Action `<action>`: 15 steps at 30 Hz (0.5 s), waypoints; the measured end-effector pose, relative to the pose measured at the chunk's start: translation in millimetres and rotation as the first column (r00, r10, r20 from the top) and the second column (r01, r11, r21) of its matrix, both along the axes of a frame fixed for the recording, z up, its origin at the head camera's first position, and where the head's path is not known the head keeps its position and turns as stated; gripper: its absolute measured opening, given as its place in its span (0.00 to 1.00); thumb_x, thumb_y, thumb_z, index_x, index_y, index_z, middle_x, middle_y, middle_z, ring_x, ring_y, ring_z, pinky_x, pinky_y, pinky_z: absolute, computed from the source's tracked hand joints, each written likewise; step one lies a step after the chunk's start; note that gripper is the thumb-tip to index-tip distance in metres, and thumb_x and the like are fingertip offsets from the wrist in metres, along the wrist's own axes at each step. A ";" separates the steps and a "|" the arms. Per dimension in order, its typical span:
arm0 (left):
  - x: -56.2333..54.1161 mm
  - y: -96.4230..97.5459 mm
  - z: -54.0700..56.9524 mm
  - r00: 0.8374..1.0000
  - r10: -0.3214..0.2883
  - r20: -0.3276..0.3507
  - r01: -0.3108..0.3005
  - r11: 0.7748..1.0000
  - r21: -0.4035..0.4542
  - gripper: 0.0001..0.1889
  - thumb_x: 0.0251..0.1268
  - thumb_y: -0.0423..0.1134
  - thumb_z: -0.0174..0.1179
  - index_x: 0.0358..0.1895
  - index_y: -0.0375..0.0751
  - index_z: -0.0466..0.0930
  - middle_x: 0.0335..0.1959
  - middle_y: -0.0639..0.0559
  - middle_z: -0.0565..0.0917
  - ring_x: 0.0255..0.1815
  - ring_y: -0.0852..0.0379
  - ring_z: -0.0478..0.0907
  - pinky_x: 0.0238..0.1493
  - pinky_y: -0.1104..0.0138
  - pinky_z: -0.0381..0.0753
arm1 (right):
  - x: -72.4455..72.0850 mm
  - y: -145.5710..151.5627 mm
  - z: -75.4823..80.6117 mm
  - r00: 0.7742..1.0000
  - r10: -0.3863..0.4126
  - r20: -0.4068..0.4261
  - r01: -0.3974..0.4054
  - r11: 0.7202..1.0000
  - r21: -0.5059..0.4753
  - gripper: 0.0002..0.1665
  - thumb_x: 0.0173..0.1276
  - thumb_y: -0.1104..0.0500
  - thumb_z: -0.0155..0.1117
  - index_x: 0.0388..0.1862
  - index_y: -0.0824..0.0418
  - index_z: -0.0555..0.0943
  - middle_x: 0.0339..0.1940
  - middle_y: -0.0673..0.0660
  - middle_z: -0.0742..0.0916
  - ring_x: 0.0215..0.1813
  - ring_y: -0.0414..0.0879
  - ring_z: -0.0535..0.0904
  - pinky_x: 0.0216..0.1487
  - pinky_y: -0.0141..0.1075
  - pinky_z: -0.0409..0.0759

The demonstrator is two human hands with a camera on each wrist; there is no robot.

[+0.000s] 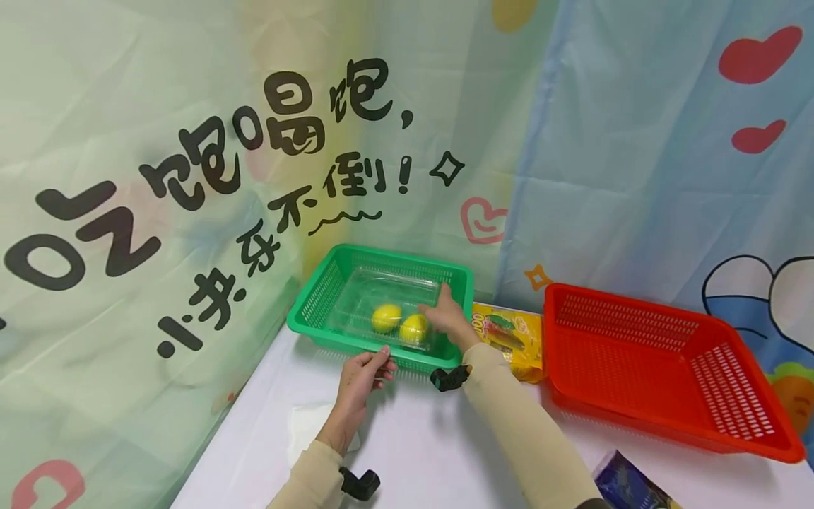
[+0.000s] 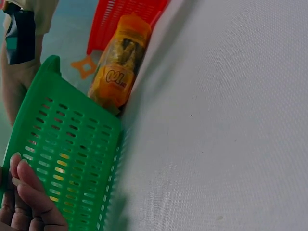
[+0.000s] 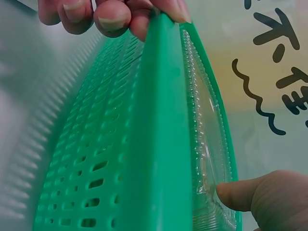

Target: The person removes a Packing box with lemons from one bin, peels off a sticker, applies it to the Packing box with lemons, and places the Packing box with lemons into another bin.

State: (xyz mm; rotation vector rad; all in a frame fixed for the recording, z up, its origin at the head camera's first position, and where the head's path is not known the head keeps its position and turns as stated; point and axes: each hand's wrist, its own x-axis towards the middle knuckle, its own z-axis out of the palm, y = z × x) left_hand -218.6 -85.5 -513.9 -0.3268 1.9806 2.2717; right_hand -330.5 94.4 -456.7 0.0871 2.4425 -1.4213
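Note:
A green plastic basket (image 1: pixel 316 293) stands on the table, and a clear plastic box (image 1: pixel 356 297) lies inside it. Two yellow lemons (image 1: pixel 386 319) show through the clear plastic at its near right part. My left hand (image 1: pixel 364 376) grips the near rim of the basket, thumb over the top and fingers curled below on the outside. My right hand (image 1: pixel 449 317) reaches over the basket's right end with thumb and index finger spread. Its thumb (image 3: pixel 243 193) lies right at the box's edge in the right wrist view; the other fingers are hidden there.
A yellow snack packet (image 1: pixel 509 336) lies between the green basket and a large red basket (image 1: pixel 636 417) on the right. Near the front is a dark blue packet (image 1: pixel 629 484). White tissue (image 1: pixel 308 424) lies beside my left forearm. Printed curtains (image 1: pixel 407 42) stand close behind the baskets.

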 end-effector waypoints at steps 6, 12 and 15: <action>0.1 0.0 1.6 1.000 0.003 -0.002 -0.003 1.000 -0.008 0.21 0.72 0.53 0.62 0.44 0.34 0.85 0.27 0.58 0.86 0.28 0.61 0.81 0.32 0.69 0.77 | -3.5 -5.3 -0.7 0.999 -0.041 -0.017 0.042 0.999 0.020 0.50 0.80 0.52 0.54 0.84 0.55 0.34 0.51 0.64 0.83 0.16 0.41 0.62 0.41 0.50 0.79; -1.8 -0.4 -0.6 1.000 -0.001 0.001 0.001 1.000 -0.017 0.22 0.71 0.54 0.62 0.43 0.34 0.85 0.27 0.58 0.87 0.28 0.61 0.81 0.32 0.69 0.77 | -4.1 -6.8 -1.2 0.996 -0.082 0.018 0.083 0.996 -0.034 0.50 0.79 0.53 0.56 0.84 0.54 0.35 0.78 0.68 0.66 0.22 0.45 0.71 0.48 0.50 0.83; -2.2 -1.3 -1.3 1.000 -0.001 0.007 0.001 1.000 -0.018 0.21 0.71 0.54 0.62 0.42 0.35 0.85 0.27 0.58 0.87 0.28 0.61 0.81 0.31 0.69 0.76 | -2.9 -6.8 0.4 0.995 -0.092 0.027 0.094 0.992 -0.083 0.51 0.78 0.55 0.57 0.85 0.52 0.35 0.82 0.67 0.57 0.43 0.53 0.79 0.49 0.50 0.85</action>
